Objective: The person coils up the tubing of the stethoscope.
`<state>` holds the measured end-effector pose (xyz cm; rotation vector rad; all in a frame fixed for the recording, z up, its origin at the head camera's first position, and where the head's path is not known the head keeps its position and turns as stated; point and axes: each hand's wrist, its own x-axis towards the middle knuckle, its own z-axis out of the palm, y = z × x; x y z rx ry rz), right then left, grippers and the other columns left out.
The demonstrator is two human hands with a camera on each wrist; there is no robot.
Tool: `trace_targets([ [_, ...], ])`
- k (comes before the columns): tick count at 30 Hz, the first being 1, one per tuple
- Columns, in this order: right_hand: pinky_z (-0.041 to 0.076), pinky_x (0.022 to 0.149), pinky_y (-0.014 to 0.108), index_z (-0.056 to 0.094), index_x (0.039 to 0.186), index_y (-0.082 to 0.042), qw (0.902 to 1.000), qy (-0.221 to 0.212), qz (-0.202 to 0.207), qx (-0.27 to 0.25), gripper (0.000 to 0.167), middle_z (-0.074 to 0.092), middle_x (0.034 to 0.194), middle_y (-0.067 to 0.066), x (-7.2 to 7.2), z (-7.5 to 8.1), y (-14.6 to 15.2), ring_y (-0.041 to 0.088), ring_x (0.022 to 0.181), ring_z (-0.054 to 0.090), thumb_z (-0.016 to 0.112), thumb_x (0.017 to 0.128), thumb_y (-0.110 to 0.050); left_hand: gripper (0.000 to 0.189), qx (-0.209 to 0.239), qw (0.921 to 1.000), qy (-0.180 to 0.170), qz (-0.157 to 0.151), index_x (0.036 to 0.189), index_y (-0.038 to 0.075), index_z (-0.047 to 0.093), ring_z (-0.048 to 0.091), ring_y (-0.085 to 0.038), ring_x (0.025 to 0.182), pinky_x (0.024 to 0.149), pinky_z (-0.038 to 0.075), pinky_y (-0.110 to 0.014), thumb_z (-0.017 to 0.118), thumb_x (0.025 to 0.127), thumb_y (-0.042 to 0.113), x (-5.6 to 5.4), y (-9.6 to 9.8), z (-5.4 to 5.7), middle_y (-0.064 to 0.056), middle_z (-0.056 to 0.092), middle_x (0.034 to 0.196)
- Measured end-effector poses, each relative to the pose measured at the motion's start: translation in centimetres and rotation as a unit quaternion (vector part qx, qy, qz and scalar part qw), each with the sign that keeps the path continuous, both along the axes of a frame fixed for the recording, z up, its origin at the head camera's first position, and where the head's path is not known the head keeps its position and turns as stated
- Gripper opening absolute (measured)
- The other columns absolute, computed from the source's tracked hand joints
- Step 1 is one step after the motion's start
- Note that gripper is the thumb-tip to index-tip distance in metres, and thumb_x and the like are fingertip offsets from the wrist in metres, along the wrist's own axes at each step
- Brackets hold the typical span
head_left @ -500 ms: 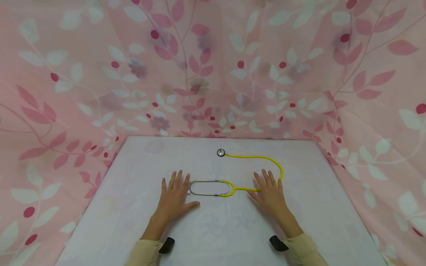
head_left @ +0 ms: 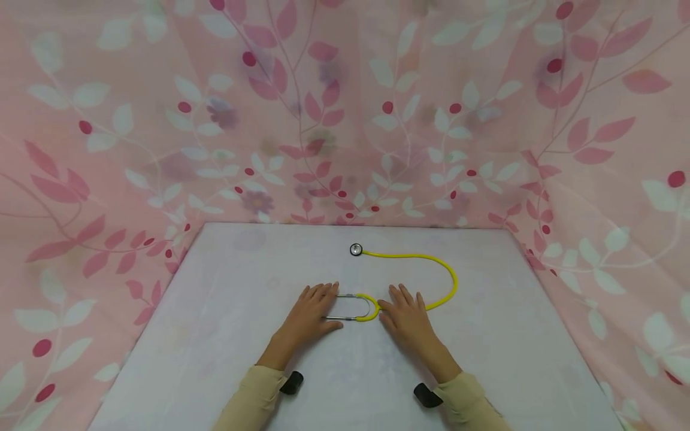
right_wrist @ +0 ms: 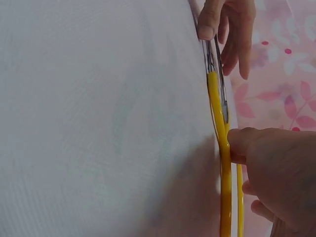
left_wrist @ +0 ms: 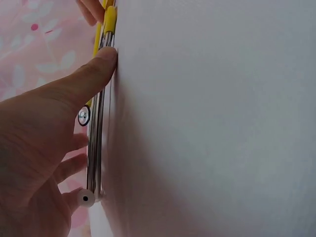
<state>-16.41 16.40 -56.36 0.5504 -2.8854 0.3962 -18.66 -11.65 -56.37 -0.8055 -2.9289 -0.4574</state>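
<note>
A yellow stethoscope lies on the white table, its round chest piece at the far end and the tubing curving around the right. My left hand is over the metal ear tubes, fingers extended across them and thumb at the near side. A white ear tip shows below the fingers in the left wrist view. My right hand is over the tubing just right of the yellow fork, its fingers spread. In the right wrist view its thumb is beside the tubing; contact is hard to tell.
The white table carries the stethoscope. Pink floral cloth stands behind it and on both sides. A black device is at the left wrist, another black device at the right.
Both hands have moved inward: the left rightward onto the ear tubes, the right leftward along the tubing to the fork. The stethoscope lies much as before.
</note>
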Motion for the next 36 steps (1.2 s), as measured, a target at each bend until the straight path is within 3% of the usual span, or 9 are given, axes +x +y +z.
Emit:
trace_targets([
  [10,0.040,0.103,0.062,0.075,0.110,-0.018,0.9979,0.064,0.014,-0.005,0.023,0.059,0.135,0.016,-0.3,-0.1,-0.4,0.037,0.133,0.048,0.074,0.088,-0.018,0.068,0.055,0.9963,0.036,-0.055,0.143,0.007,0.050,0.055,-0.025,0.124,0.106,0.046,-0.041,0.072,0.088,0.038,0.1,-0.1,-0.2,-0.008,0.060,0.133],
  [19,0.042,0.098,0.057,0.077,0.098,-0.016,0.9939,0.097,0.026,-0.045,0.012,0.066,0.120,0.012,-0.5,-0.5,-0.3,0.034,0.124,0.055,0.076,0.086,-0.016,0.066,0.056,0.9930,0.075,-0.072,0.142,0.008,0.052,0.058,-0.023,0.113,0.097,0.051,-0.042,0.075,0.086,0.034,0.1,-0.1,-0.4,-0.006,0.064,0.120],
  [25,0.049,0.088,0.046,0.075,0.100,-0.013,0.9900,0.118,0.034,-0.068,0.013,0.072,0.098,0.002,-0.4,-0.3,-0.2,0.023,0.098,0.066,0.075,0.087,-0.016,0.069,0.045,0.9900,0.111,-0.075,0.145,0.012,0.049,0.062,-0.017,0.099,0.091,0.054,-0.042,0.075,0.086,0.035,-0.1,-0.2,-0.4,-0.003,0.064,0.111],
  [29,0.052,0.079,0.038,0.074,0.102,-0.011,0.9881,0.117,0.046,-0.089,0.015,0.072,0.091,-0.002,-0.3,0.1,0.0,0.017,0.086,0.067,0.074,0.088,-0.015,0.071,0.048,0.9869,0.133,-0.077,0.144,0.010,0.050,0.061,-0.014,0.091,0.086,0.055,-0.039,0.077,0.084,0.035,-0.2,-0.3,-0.3,-0.003,0.063,0.106],
  [36,0.055,0.078,0.036,0.072,0.108,-0.012,0.9902,0.068,0.027,-0.119,0.023,0.069,0.096,-0.002,-0.4,0.2,2.4,0.017,0.088,0.066,0.076,0.086,-0.018,0.067,0.084,0.9843,0.131,-0.082,0.141,0.006,0.052,0.061,-0.014,0.087,0.086,0.055,-0.040,0.076,0.085,0.033,-0.6,-0.9,0.0,-0.003,0.063,0.104],
])
